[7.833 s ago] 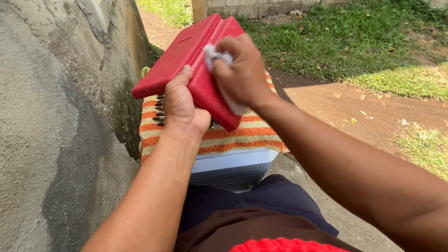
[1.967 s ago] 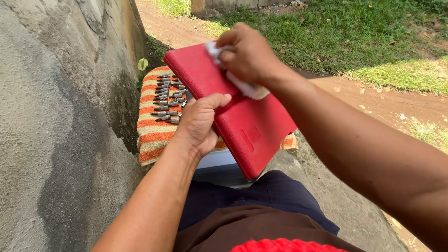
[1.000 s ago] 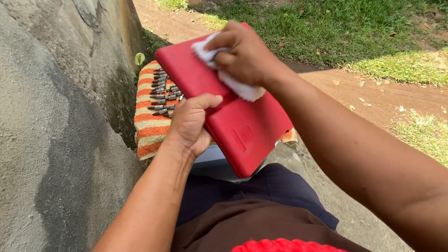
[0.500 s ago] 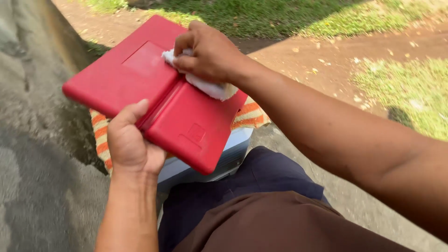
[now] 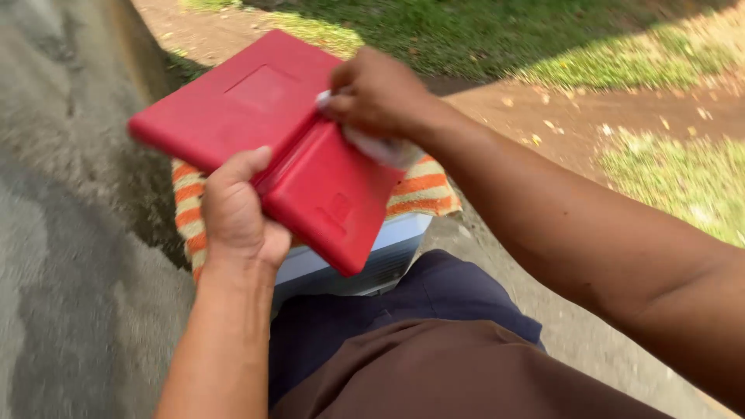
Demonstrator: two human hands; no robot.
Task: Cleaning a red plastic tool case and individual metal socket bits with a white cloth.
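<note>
Nearest to the camera are the person's knees, in dark blue and brown cloth. Just above them the left hand (image 5: pixel 237 213) grips the red case (image 5: pixel 272 140) from its near edge: the thumb lies on top near the hinge groove, the other fingers are hidden under it. This clamp holds the case up in the air, opened flat and tilted toward the person, so that its outer side faces up and can be reached.

Further on, the right hand (image 5: pixel 376 93) is closed around a white cloth (image 5: pixel 380 147). The fingers pinch the cloth into a bunch and press it on the case beside the groove; the picture is a little blurred here.

Under the case, a striped towel (image 5: pixel 423 190), orange and cream, covers a white box (image 5: pixel 388 248), which seems to serve as a small work table. At left a rough grey wall (image 5: pixel 62 233) rises. Behind, there are bare earth and grass (image 5: pixel 667 171) in sun.
</note>
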